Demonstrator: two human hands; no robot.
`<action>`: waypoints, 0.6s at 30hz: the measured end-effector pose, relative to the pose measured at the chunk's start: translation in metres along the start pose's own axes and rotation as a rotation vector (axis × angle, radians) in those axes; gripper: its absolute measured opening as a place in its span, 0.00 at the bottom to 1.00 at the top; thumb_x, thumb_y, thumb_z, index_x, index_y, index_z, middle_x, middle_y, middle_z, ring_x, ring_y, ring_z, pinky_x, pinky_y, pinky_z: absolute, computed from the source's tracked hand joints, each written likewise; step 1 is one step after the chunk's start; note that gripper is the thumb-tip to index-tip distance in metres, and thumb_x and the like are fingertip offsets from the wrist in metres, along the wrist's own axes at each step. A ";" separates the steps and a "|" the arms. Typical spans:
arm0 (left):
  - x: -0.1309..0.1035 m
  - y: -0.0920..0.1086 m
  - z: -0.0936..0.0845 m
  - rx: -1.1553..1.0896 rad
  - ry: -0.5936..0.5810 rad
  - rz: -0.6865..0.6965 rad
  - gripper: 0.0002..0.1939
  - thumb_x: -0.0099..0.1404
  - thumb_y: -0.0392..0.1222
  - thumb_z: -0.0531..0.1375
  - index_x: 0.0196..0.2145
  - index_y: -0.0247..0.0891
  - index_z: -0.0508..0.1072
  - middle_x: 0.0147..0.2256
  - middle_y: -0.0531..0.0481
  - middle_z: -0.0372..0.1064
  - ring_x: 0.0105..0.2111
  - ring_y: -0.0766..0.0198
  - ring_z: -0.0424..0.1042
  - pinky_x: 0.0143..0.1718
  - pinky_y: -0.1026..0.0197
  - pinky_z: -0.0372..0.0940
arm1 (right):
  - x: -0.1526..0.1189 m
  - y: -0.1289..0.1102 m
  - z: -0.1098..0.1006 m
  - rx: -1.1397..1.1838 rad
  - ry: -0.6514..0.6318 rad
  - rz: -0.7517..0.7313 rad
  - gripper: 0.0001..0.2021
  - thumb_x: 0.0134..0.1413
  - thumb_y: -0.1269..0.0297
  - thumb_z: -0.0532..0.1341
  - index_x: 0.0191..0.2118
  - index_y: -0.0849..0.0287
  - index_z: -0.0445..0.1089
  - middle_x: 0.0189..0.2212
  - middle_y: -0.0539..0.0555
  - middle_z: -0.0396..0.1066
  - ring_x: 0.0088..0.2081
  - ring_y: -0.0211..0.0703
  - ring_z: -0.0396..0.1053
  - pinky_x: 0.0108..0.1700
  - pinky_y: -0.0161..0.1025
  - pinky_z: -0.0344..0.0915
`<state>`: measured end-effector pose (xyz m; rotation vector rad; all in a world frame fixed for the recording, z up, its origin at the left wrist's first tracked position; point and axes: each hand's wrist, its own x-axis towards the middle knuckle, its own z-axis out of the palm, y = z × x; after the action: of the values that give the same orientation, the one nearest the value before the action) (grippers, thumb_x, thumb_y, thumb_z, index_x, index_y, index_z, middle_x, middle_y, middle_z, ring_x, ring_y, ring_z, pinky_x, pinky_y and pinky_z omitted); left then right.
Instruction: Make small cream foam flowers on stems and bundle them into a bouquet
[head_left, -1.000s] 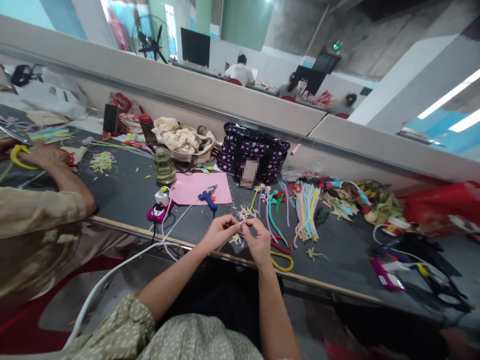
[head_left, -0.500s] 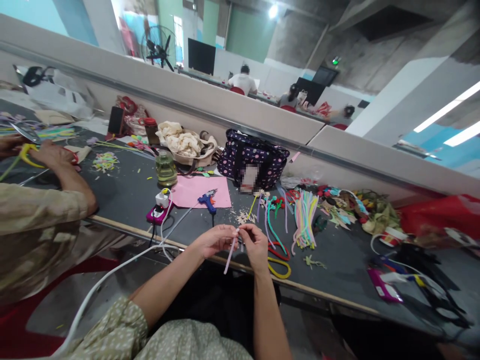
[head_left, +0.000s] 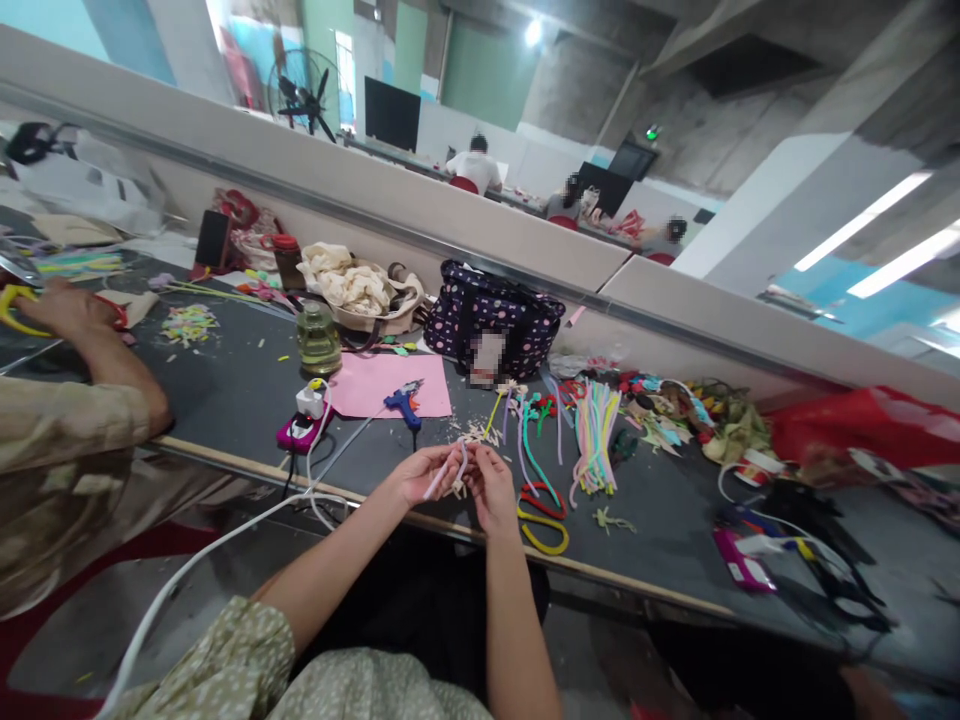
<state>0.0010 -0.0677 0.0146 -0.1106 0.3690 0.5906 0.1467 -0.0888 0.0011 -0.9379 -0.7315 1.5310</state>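
Over the table's front edge, my left hand (head_left: 424, 474) is closed on a pale pink pipe cleaner (head_left: 437, 480), which now lies bent across its fingers. My right hand (head_left: 493, 486) pinches at the upper end of the same strip, its fingertips close to the left ones. Beyond the hands lie small pale scraps (head_left: 471, 430). To the right, scissors with red and yellow handles (head_left: 545, 536) rest near the edge. A bundle of pastel pipe cleaners (head_left: 598, 435) lies further right, beside green and purple stems (head_left: 530, 450).
A blue glue gun (head_left: 403, 405) sits on pink paper (head_left: 352, 385). Left of it are a jar of liquid (head_left: 318, 340) and a purple power strip (head_left: 300, 430) with white cable. A dark patterned bag (head_left: 491, 315) stands behind. At far left, a co-worker's arm (head_left: 105, 345) reaches over the table.
The pipe cleaner, which hung straight down between my hands, is now bent and lies over my left fingers. My left palm has turned upward. The view has shifted slightly right.
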 end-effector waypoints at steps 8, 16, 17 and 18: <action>0.005 -0.004 -0.005 0.247 0.226 0.246 0.03 0.60 0.30 0.57 0.30 0.29 0.70 0.19 0.51 0.68 0.17 0.71 0.68 0.23 0.68 0.68 | 0.004 0.006 0.000 -0.231 -0.021 -0.116 0.12 0.42 0.62 0.68 0.35 0.59 0.73 0.30 0.50 0.74 0.27 0.35 0.68 0.32 0.33 0.64; 0.010 -0.017 -0.008 0.619 0.204 0.594 0.05 0.51 0.33 0.63 0.23 0.33 0.68 0.18 0.54 0.65 0.16 0.71 0.63 0.21 0.68 0.61 | 0.003 0.004 -0.001 -0.307 -0.040 -0.079 0.09 0.45 0.59 0.65 0.28 0.61 0.71 0.20 0.47 0.68 0.22 0.33 0.63 0.26 0.32 0.60; 0.009 -0.018 -0.008 0.739 0.210 0.686 0.05 0.51 0.35 0.63 0.23 0.33 0.68 0.17 0.54 0.64 0.16 0.72 0.62 0.21 0.68 0.59 | 0.003 0.003 -0.002 -0.309 -0.047 -0.055 0.10 0.45 0.59 0.64 0.27 0.61 0.70 0.19 0.46 0.67 0.21 0.33 0.61 0.25 0.31 0.58; 0.008 -0.018 -0.008 0.872 0.227 0.782 0.05 0.52 0.36 0.62 0.23 0.34 0.68 0.17 0.55 0.63 0.17 0.72 0.61 0.22 0.67 0.58 | 0.002 0.003 -0.002 -0.309 -0.051 -0.033 0.10 0.45 0.58 0.64 0.27 0.61 0.70 0.17 0.46 0.65 0.19 0.32 0.60 0.23 0.31 0.57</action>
<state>0.0153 -0.0799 0.0045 0.8469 0.8741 1.1365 0.1470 -0.0870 -0.0030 -1.1111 -1.0359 1.4406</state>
